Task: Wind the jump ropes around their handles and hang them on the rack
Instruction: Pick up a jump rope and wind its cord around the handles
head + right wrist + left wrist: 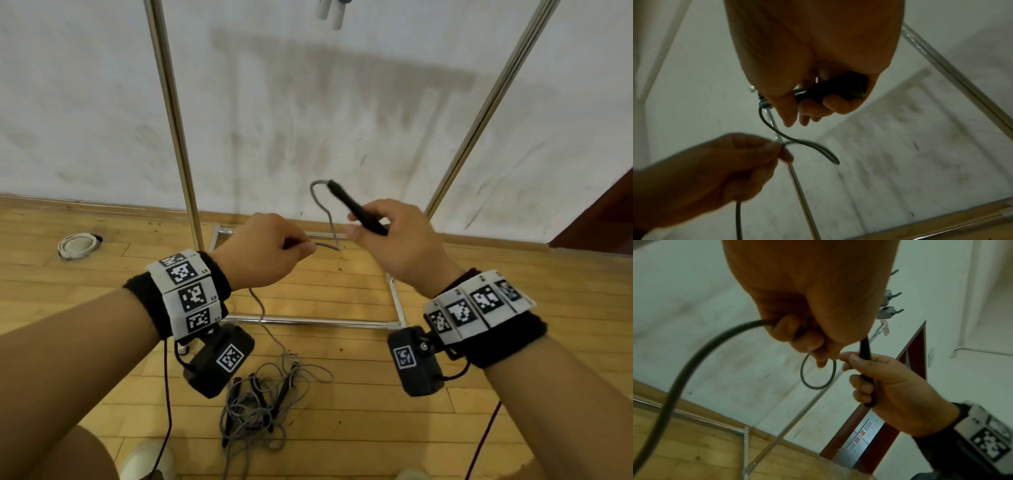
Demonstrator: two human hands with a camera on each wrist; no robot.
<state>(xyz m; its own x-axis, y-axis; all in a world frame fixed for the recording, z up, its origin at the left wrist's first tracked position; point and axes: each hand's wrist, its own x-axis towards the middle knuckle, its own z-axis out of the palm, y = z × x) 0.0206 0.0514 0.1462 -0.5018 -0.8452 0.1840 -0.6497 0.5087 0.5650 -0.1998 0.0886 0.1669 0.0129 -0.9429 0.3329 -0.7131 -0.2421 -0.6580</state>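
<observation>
Winding is only beginning: the right hand (394, 240) is gripping a black handle (356, 209), the left hand (267, 250) is pinching its grey cord (322, 205), while more tangled ropes (263, 404) are lying near on the floor, unhung.

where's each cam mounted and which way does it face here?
Head: on the head, facing down and forward at the left hand, right hand, rack, floor; both forearms show.
Left wrist: under the left hand, facing the cord, right hand, wall.
Right wrist: under the right hand, facing the handle, left hand.
Shared: all three show the cord and handle.
</observation>
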